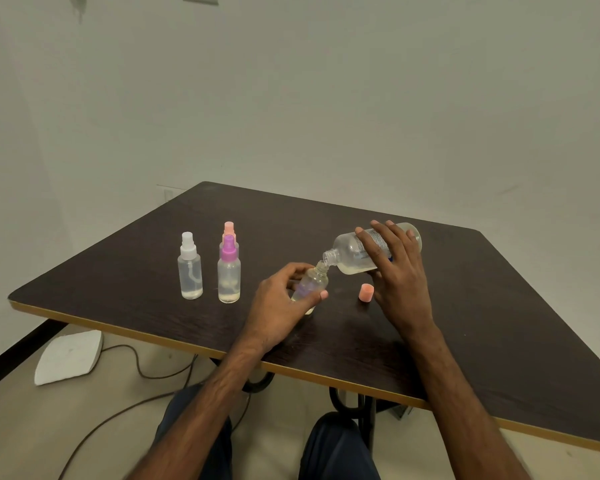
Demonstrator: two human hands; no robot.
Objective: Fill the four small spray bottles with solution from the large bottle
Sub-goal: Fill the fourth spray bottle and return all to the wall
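1. Table (465,306): dark wood-grain top with a light band along its edge. The near edge runs diagonally from the left corner to the lower right. The top is bare to the right of the hands and behind them, up to the far corner.

2. White flat object (70,356): lies on the floor below the table's left corner, with a cable (146,372) trailing past it.

3. Right hand (399,268): fingers wrapped over the body of the large bottle (347,251), which is held above the table. The bottle is tipped almost level, uncapped, with its neck down and to the left. Pale liquid is pooled along its lower side.

4. Left hand (279,306): thumb and fingers curled round the open small bottle (314,282), close to the near edge. This bottle leans right, and its mouth meets the large bottle's mouth. Its base is partly hidden by the hand.

5. Three capped spray bottles stand upright in a group left of the hands, well apart from them:
- white-topped bottle (190,268), nearest the left edge;
- purple-topped bottle (229,275), just beside it;
- orange-topped bottle (229,228), directly behind the purple one and mostly hidden.

6. Loose orange cap (366,293): stands on the table between the two hands, just beside the right hand.
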